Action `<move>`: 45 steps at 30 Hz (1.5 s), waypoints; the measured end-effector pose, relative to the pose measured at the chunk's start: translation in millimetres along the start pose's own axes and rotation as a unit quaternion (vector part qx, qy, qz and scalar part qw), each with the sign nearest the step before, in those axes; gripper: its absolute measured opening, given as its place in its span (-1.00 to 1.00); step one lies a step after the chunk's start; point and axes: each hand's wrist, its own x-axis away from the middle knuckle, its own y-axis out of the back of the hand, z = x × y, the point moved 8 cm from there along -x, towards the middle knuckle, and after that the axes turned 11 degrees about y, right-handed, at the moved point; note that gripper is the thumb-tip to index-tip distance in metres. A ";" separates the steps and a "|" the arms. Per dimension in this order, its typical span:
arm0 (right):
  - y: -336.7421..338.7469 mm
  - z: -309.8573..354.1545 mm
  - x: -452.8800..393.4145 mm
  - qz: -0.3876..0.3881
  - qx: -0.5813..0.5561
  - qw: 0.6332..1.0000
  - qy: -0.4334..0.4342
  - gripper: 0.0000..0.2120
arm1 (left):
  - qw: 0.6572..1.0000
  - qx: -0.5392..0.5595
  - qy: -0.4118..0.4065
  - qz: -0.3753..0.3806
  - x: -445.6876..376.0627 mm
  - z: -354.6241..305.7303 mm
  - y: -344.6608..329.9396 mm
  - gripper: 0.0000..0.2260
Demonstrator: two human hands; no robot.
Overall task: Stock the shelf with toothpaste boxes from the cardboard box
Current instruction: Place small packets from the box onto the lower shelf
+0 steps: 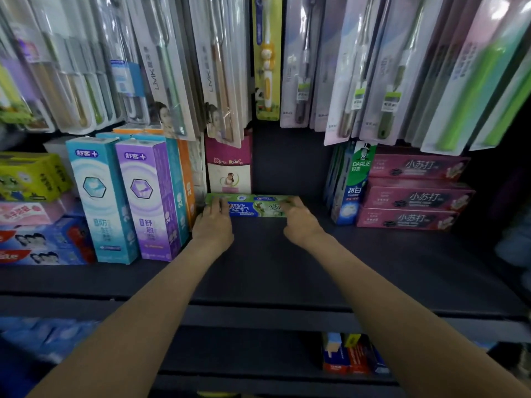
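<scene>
Overhead, toothbrush packs (267,56) hang in a row above the dark shelf (273,262). Pink boxes (413,193) are stacked three high at the right, with a Darlie box (352,185) upright just beside them; teal (100,196) and purple (149,199) boxes stand at the left. Between them, far back, a green box (254,206) lies flat on the shelf. The left hand (214,225) holds its left end, fingers laid over the top; the right hand (298,222) pinches its right end.
</scene>
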 end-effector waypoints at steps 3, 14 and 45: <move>-0.1 0.0 -4.7 0.003 0.009 1.000 0.000 -0.42 | 0.998 0.044 0.001 0.041 0.9 3.4 -4.1 -0.31; 0.8 5.2 15.2 0.000 0.002 1.000 -0.015 -0.39 | 0.992 0.086 -0.087 0.007 47.3 -0.2 1.1 -0.51; -518.7 -80.9 384.0 0.434 0.078 0.896 0.053 -0.45 | 0.904 0.019 -0.102 0.414 358.2 93.6 -467.6 -0.72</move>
